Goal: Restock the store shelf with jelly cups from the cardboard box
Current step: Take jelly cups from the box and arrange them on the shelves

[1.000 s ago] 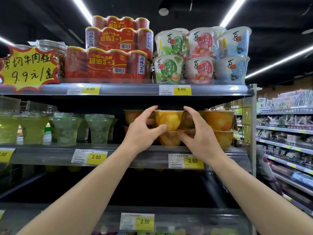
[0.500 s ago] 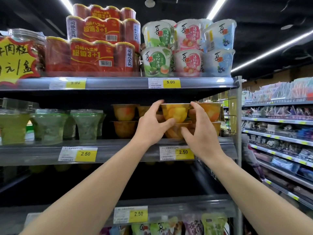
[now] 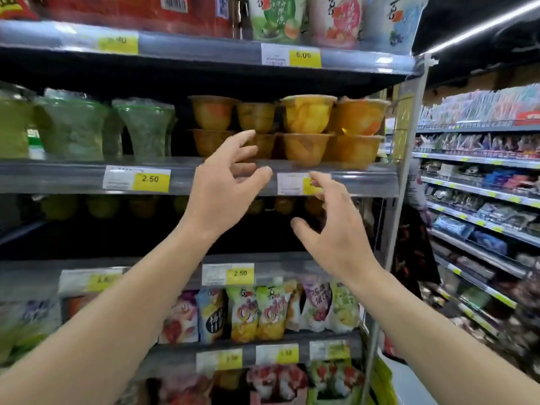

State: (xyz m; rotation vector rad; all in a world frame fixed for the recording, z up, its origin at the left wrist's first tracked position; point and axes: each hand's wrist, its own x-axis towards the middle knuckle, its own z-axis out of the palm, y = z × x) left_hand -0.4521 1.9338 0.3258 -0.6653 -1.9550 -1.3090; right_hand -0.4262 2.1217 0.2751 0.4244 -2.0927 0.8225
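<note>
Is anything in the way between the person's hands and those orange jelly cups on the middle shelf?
Nothing visible is. The left hand and right hand hang open in front of the shelf edge, holding nothing, with only open air between them and the stacked jelly cups just behind the edge.

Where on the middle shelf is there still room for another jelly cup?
Bare gap between the green glass-shaped cups and the stacked orange fruit jelly cups. The right end, packed with two-high stacks, is crowded to the shelf post.

Top-shelf cups (image 3: 333, 21) cropped by upper edge; price tag (image 3: 298, 184) partly behind right-hand fingers (image 3: 321, 182).
</note>
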